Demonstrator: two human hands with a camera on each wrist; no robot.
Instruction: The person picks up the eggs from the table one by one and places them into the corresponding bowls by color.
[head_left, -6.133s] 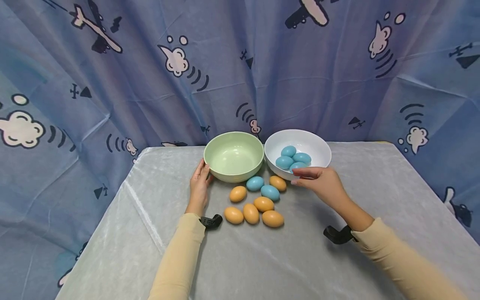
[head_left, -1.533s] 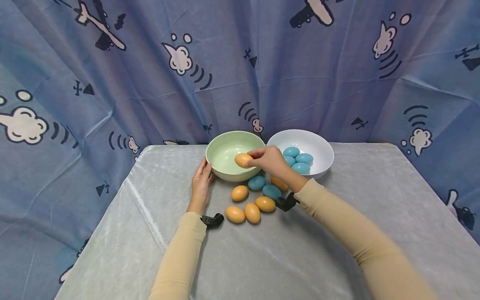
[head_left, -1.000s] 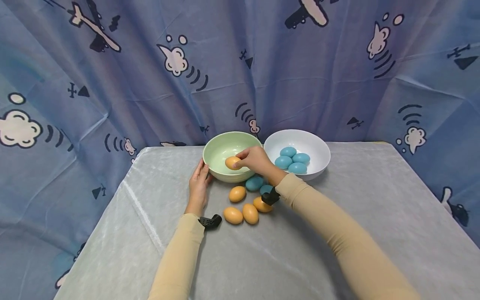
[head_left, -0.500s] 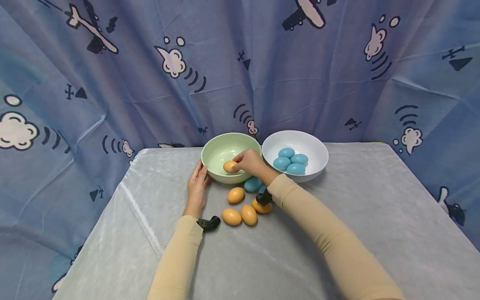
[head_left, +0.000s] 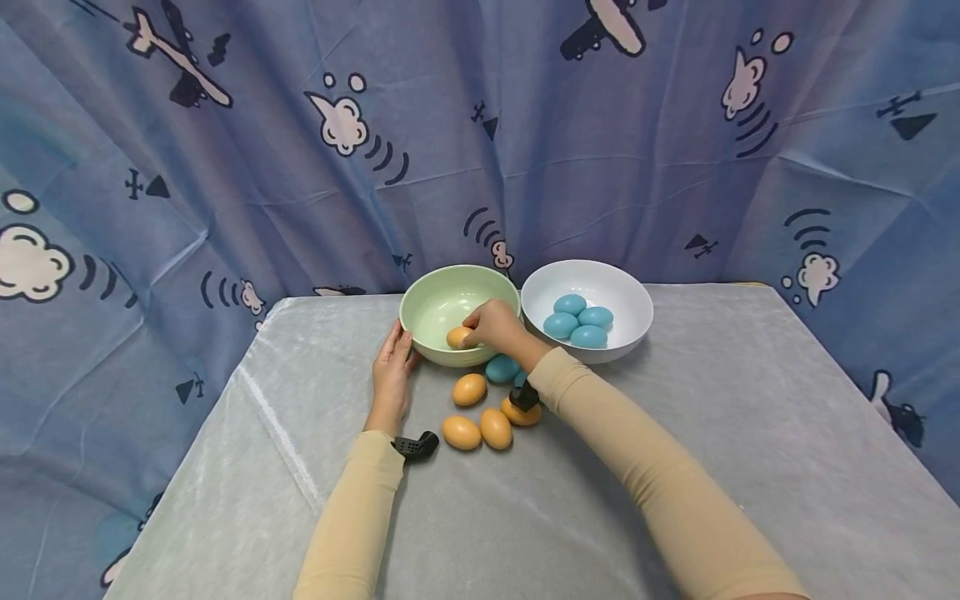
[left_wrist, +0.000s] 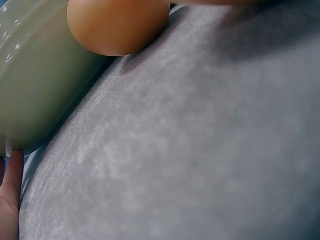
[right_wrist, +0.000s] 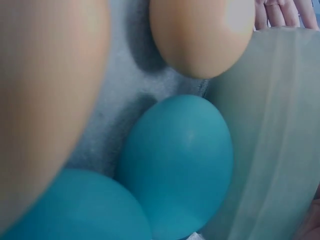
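Observation:
Inside the green bowl [head_left: 442,302], low near its front wall, my right hand [head_left: 498,327] pinches an orange egg [head_left: 458,337] between thumb and fingers. My left hand [head_left: 390,379] rests against the bowl's left outer side with its fingers extended. In the left wrist view its fingertip touches the green wall [left_wrist: 40,90]. On the cloth in front lie several orange eggs [head_left: 461,432] and blue eggs [head_left: 501,369], partly hidden by the right wrist. The right wrist view shows a blue egg [right_wrist: 177,160] close beside the green bowl.
To the right of the green bowl stands a white bowl [head_left: 633,312] holding several blue eggs [head_left: 560,325]. A grey cloth [head_left: 480,525] covers the table. Behind it hangs a blue patterned curtain [head_left: 442,125].
An orange egg was picked from the front group and carried by my right hand into the green bowl, where it has sunk lower. The left hand keeps its place on the bowl.

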